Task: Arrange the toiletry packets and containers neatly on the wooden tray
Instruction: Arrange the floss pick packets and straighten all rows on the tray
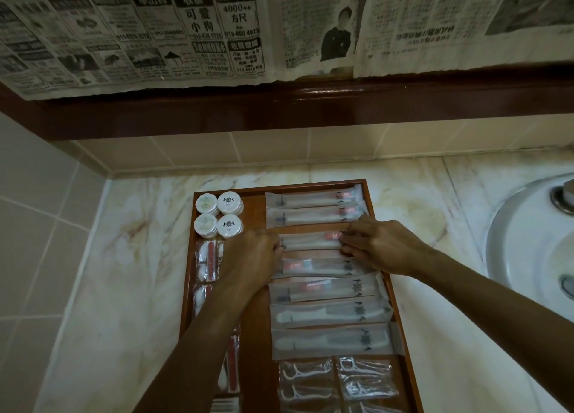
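Two hands share one toothbrush packet (pixel 310 242): the left hand (pixel 251 257) pinches its left end in a curled grip, the right hand (pixel 377 246) pinches its right end. Its long axis runs crosswise on the wooden tray (pixel 371 214), third below the tray's far rim, equally near both hands, right of the round white containers (pixel 219 215).

Newspaper sheets (pixel 192 27) hang at twelve o'clock above a dark wooden ledge (pixel 310 108); a white sink (pixel 528 245) sits at three o'clock.
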